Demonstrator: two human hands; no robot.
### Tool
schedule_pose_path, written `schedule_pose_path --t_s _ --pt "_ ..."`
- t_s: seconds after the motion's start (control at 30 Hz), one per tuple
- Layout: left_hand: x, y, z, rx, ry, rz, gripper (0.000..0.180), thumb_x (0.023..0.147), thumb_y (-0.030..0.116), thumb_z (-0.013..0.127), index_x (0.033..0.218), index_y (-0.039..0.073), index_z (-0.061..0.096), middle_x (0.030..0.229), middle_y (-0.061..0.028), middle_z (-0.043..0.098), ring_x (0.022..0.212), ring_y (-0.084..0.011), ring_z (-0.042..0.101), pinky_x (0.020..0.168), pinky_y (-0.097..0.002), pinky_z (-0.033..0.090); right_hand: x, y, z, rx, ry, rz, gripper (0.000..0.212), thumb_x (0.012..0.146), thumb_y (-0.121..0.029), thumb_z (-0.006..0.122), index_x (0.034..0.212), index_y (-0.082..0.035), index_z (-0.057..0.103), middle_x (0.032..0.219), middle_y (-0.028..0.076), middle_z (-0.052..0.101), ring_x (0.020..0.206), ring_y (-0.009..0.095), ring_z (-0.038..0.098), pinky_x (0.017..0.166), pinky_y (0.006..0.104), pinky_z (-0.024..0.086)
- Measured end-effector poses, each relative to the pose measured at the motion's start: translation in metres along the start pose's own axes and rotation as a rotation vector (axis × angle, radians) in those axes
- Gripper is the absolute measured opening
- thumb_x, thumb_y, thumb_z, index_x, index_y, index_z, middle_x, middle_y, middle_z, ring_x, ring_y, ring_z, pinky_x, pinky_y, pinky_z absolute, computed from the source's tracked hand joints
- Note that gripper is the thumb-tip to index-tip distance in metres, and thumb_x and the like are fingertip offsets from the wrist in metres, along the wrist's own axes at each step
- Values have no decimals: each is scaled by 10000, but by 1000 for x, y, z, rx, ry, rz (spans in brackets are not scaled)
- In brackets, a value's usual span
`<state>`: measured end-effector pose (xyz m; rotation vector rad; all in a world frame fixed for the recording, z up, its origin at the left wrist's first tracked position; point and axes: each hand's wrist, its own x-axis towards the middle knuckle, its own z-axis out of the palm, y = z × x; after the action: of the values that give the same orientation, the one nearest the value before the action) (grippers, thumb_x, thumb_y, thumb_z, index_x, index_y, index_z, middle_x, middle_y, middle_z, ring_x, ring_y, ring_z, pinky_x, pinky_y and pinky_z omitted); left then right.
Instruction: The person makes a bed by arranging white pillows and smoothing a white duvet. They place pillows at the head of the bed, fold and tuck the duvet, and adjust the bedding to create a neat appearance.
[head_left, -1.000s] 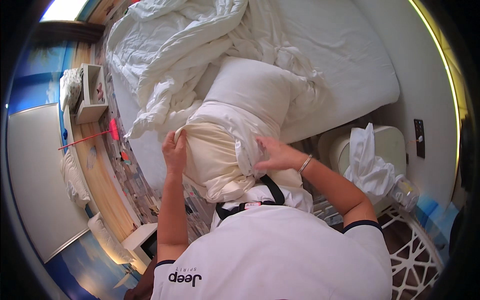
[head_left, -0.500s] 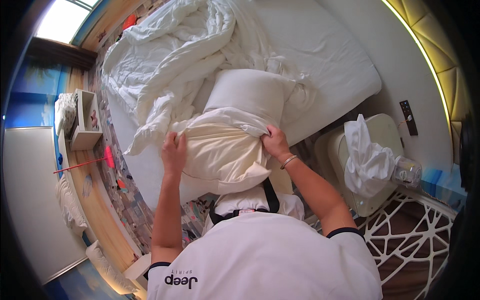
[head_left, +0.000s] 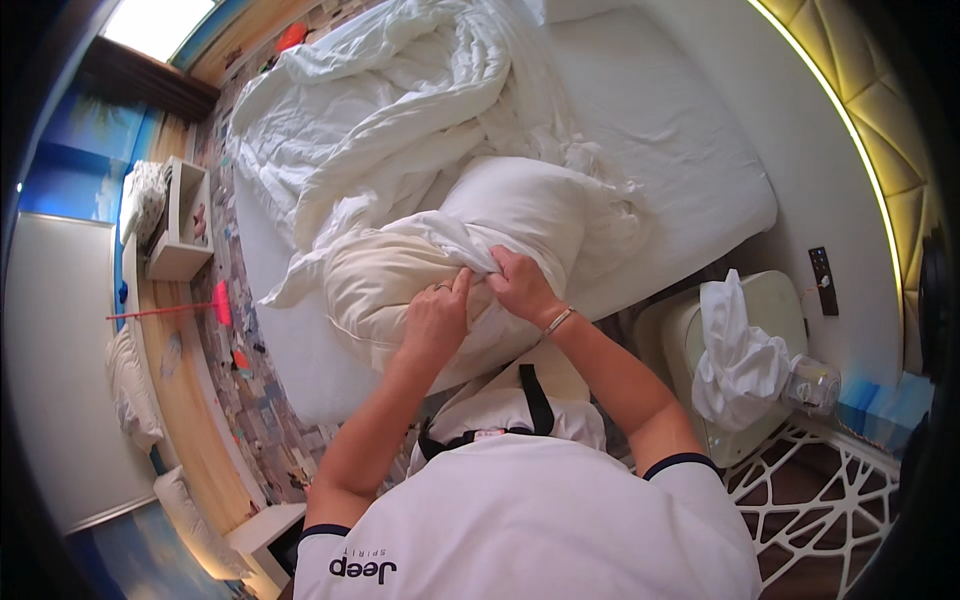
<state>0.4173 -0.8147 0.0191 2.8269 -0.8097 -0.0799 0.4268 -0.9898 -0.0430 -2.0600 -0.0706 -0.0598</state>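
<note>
A cream pillow [head_left: 370,285] lies at the near side of the bed, partly inside a white pillowcase [head_left: 525,195]. The pillowcase's gathered edge runs across the pillow's middle. My right hand [head_left: 522,287] is closed on that edge, its wrist in a metal bangle. Close beside it, my left hand [head_left: 436,320], with a ring on one finger, lies over the cream part. Its fingertips pinch the cloth by the pillowcase's edge; exactly what lies between them is partly hidden.
A rumpled white duvet [head_left: 375,110] covers the bed's far left, over a white sheet [head_left: 660,130]. At the right, a cream bedside cabinet [head_left: 775,310] bears a crumpled white cloth [head_left: 735,350] and a clear plastic tub [head_left: 812,385]. A pink broom [head_left: 221,304] stands at the left.
My left hand has moved right and my right hand slightly left, so they are now close together. The cream pillow end has bunched up and bulges to the left.
</note>
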Motion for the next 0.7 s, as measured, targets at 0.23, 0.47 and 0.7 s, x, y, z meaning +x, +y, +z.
schedule_pose_path --t_s 0.23,0.47,0.7 --pt "-63 -37 -81 -522 -210 -190 361 771 0 602 1124 49 663 982 -211 680 901 -357 658 804 -396 520 -22 71 -3 -297 87 -108 292 777 -96 545 1063 -44 568 1057 173 635 974 354 611 808 469 501" --pt "-89 -53 -35 -315 -476 -422 315 784 63 658 1097 28 664 1059 -105 668 1016 -288 620 923 -372 467 -26 66 40 -184 -118 8 320 793 -182 617 1077 -51 552 906 180 641 869 374 623 785 480 497" --pt "-19 -31 29 132 7 -324 741 765 505 718 1305 47 502 1339 -197 485 1335 -342 362 1104 -582 206 -7 109 62 427 37 590 219 817 -166 585 979 -27 636 832 121 649 776 235 614 686 367 477"
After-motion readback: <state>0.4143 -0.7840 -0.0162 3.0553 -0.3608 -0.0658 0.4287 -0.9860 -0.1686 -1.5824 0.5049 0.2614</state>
